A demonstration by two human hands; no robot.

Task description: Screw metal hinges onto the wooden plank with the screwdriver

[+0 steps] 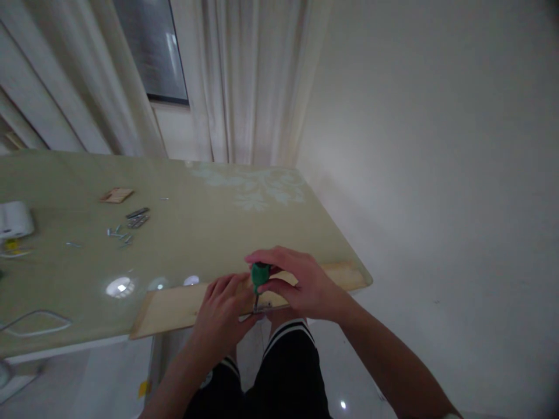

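Note:
A long pale wooden board (pixel 170 309) lies along the near edge of the glossy green table (pixel 196 227). My right hand (pixel 301 282) is closed round the green handle of a screwdriver (pixel 259 277), which stands upright with its tip on a small metal piece at the board's near edge. My left hand (pixel 222 311) rests on the board just left of the screwdriver's shaft, fingers curled against the wood and steadying it.
Several loose screws and small metal parts (pixel 128 226) lie at the table's left middle, with a small wooden piece (pixel 116 195) behind them. A white roll (pixel 15 219) sits at the far left. White curtains and a wall stand behind; my dark shorts show below.

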